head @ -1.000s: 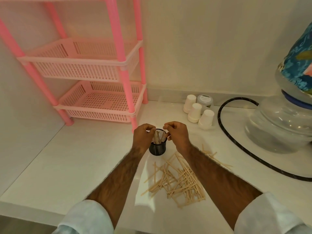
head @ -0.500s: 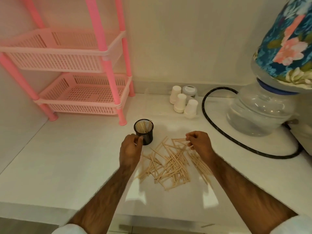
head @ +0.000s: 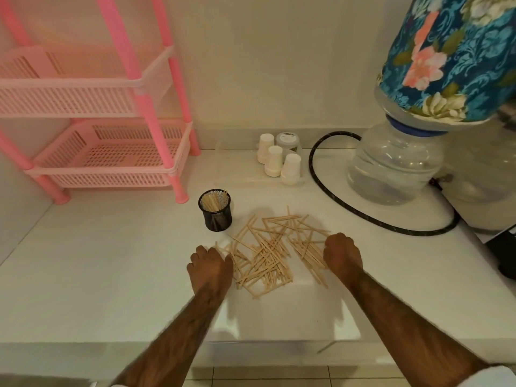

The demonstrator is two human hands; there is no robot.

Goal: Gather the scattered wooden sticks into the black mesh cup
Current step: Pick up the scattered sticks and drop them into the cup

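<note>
Work returns from the black mesh cup [head: 215, 210], upright and part-filled just behind the heap, to the wooden sticks [head: 268, 255] on the counter [head: 111, 261], left hand [head: 209, 270] and right hand [head: 342, 255] flanking them, curled over, each grip's contents impossible to tell.

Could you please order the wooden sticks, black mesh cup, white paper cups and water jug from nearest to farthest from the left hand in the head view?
1. wooden sticks, right beside the left hand.
2. black mesh cup, just behind it.
3. white paper cups, farther back, near the wall.
4. water jug, far right.
</note>
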